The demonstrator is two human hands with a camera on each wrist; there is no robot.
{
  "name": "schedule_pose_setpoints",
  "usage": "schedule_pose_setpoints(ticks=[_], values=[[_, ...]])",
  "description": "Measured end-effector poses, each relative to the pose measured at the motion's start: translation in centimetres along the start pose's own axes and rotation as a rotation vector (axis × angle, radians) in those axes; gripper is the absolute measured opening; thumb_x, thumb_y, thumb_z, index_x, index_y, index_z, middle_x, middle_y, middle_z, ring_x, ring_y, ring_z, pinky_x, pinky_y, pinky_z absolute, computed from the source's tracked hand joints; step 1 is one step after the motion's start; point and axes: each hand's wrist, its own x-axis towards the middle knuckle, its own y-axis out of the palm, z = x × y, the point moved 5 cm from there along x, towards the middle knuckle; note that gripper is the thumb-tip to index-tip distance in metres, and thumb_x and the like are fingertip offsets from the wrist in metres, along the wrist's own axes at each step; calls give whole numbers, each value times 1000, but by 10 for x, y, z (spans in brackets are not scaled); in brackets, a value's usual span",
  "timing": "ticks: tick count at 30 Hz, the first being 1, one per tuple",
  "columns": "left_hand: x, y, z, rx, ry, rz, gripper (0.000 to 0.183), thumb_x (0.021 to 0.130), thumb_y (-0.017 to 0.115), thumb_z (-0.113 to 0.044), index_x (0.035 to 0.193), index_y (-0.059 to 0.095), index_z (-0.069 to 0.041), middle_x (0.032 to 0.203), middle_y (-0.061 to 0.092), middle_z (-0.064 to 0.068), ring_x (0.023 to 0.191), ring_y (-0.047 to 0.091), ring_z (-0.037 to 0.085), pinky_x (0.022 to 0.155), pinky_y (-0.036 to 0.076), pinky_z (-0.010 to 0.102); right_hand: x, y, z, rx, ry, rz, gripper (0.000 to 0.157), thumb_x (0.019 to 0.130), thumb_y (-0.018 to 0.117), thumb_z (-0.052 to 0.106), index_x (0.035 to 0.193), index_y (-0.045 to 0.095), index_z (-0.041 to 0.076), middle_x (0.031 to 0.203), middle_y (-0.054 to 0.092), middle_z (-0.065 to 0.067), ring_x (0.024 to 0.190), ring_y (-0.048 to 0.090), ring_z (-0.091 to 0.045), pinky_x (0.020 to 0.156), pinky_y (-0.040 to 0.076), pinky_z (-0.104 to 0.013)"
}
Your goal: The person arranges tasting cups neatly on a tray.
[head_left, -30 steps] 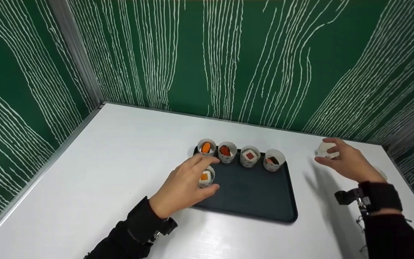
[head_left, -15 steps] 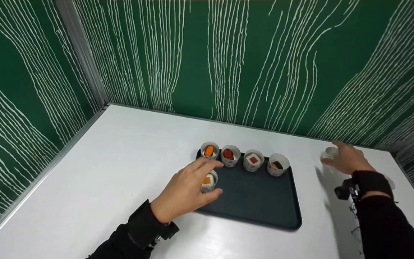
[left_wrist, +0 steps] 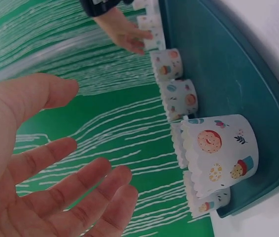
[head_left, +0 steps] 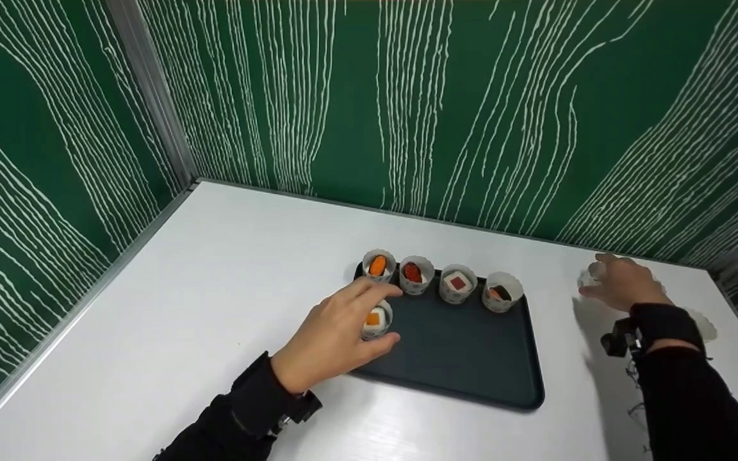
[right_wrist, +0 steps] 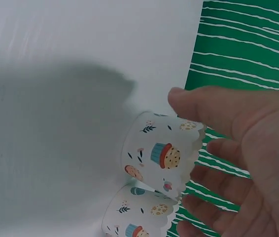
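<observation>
My left hand (head_left: pixel 330 333) hovers over the left side of a dark tray (head_left: pixel 459 358), thumb and fingers spread. Partly behind it stands a patterned paper baking cup (head_left: pixel 377 325) with a white and orange sushi piece inside. The left wrist view shows a gap between my fingers and that cup (left_wrist: pixel 223 153). At the far right, my right hand (head_left: pixel 625 282) reaches over a paper baking cup (right_wrist: pixel 164 153) on the white table. In the right wrist view, the thumb lies near its scalloped rim and the loosely bent fingers are on the other side; firm contact cannot be told.
Along the tray's back edge stand several baking cups, holding an orange-topped piece (head_left: pixel 378 264), a red-topped piece (head_left: pixel 412 273), a white piece with a red square (head_left: pixel 457 282) and a dark-and-orange piece (head_left: pixel 500 292). Another cup (right_wrist: pixel 139 215) stands beside the right hand's. Green walls enclose the table.
My right hand has come down closer over the cup at the far right, its thumb and fingers less spread. The left hand stays in place over the tray. The head view has shifted slightly.
</observation>
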Motion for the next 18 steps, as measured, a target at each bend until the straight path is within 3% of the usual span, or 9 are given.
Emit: schedule_pose_setpoints(ticks=[7,12,18], values=[[0,-1,0,-9,2,5,56,96,83,-28,146,63,-13,137,65,8,113,71,23,92,61,40,-5,-5,-1,51,48,-8,77,95,73,20,152,40,-18,148,44,-48,132,42,-71,108,39,-80],[-1,-1,0,7,-15,28,53,96,82,-31,143,64,-15,135,65,7,109,70,19,89,60,37,-7,-6,4,31,6,-27,79,90,79,16,149,42,-22,138,53,-49,125,51,-68,104,46,-74],[-2,-2,0,8,-7,29,52,96,82,-31,142,64,-15,134,66,8,103,69,18,86,60,36,-12,-4,10,33,11,-22,79,90,81,24,145,47,-22,139,53,-49,126,51,-66,103,46,-75]])
